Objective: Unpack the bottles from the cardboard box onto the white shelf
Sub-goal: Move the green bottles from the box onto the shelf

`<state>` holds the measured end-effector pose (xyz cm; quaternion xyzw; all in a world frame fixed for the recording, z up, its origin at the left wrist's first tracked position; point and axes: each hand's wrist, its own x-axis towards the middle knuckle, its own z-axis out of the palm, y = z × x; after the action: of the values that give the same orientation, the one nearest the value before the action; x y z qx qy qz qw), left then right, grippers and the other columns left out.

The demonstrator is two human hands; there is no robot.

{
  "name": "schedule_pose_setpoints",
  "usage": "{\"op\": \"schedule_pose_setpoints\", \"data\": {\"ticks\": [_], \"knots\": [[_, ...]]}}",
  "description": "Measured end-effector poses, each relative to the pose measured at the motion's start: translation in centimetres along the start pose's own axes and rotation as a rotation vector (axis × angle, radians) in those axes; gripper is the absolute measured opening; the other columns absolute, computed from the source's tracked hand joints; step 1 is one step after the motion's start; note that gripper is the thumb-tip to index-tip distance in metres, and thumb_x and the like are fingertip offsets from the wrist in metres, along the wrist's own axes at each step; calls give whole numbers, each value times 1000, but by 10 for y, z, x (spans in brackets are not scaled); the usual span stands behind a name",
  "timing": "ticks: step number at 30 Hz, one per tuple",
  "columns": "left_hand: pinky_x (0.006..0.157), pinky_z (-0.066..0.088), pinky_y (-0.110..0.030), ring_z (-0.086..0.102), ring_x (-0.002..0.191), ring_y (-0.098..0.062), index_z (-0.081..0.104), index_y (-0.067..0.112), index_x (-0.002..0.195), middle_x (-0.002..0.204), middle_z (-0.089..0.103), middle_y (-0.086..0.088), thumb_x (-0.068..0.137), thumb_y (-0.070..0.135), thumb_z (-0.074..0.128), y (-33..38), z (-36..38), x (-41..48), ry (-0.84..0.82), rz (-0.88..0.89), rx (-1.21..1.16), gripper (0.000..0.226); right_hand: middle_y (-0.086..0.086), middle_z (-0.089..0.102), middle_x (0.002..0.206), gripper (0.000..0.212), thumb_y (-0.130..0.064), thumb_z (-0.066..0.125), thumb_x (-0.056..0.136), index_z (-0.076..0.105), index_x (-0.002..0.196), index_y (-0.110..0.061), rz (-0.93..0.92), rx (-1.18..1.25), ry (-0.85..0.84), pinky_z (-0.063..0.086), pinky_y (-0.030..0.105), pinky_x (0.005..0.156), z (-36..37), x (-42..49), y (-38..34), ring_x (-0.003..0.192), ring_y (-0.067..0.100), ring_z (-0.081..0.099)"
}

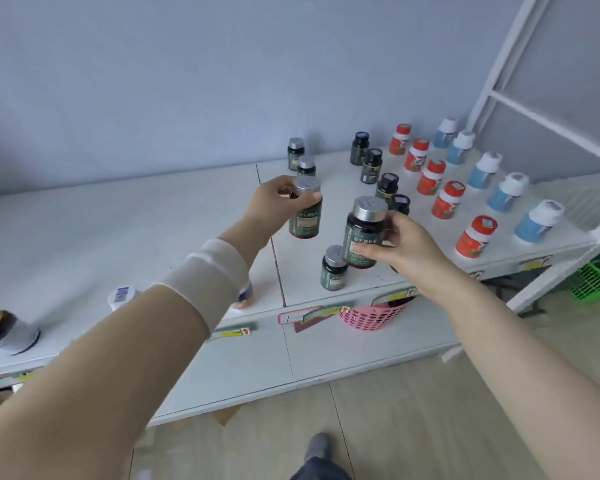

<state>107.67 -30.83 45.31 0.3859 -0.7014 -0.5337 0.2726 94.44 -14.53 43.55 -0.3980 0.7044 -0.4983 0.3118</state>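
- Head view caught both hands up over the white shelf (153,220), apart from each other, each one wrapped round a bottle.
- Left hand (274,202) gripped a green bottle (305,211) just below its silver cap and held it in the air, in front of the two green bottles (300,159) standing at the back.
- Right hand (407,244) clasped a bigger dark bottle (362,233), slightly tilted and low. Whether its base touched the shelf, I could not tell.
- Watch out: a small green bottle (334,268) stood just beside that big one, close to the shelf's front lip. A nudge on the way down could have tipped it off to the floor.
- Another worry: the black bottles (387,185) stood right behind the right hand's fingers, so a careless pull-back could have toppled that row.
- Containers: a pink basket (371,318) sat below the shelf front with something dark inside, too hidden to name.
- A green basket (594,280) sat low at the right, contents out of sight.
- No clear sight of the cardboard box.
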Motion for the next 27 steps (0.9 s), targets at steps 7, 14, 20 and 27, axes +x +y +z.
{"op": "schedule_pose_setpoints", "data": {"ticks": [7,14,20,27], "knots": [[82,45,-24,61,94,-14,62,13,112,109,67,-2,75,20,78,-35,33,121,-100,-39,209,41,-2,59,109,56,-15,81,68,51,115,-18,54,-228,-28,47,33,94,6,114,39,101,17,58],[73,43,-20,58,87,-14,62,12,110,101,62,1,72,19,80,-78,56,174,-94,-69,259,43,-5,58,106,52,-9,80,67,48,106,-24,124,-131,-157,42,9,79,38,161,89,98,11,56],[68,39,-5,55,92,-11,56,12,111,113,61,-3,72,16,80,-105,62,169,-66,-81,234,45,-9,58,106,54,-6,79,68,45,104,-28,99,-115,-163,42,8,86,48,160,115,101,7,57],[75,42,-9,52,96,-8,53,12,114,115,57,0,74,18,78,-106,62,168,-96,-78,231,47,-9,56,106,55,-6,78,70,43,107,-27,84,-159,-190,37,-5,76,47,161,116,98,5,54]]}}
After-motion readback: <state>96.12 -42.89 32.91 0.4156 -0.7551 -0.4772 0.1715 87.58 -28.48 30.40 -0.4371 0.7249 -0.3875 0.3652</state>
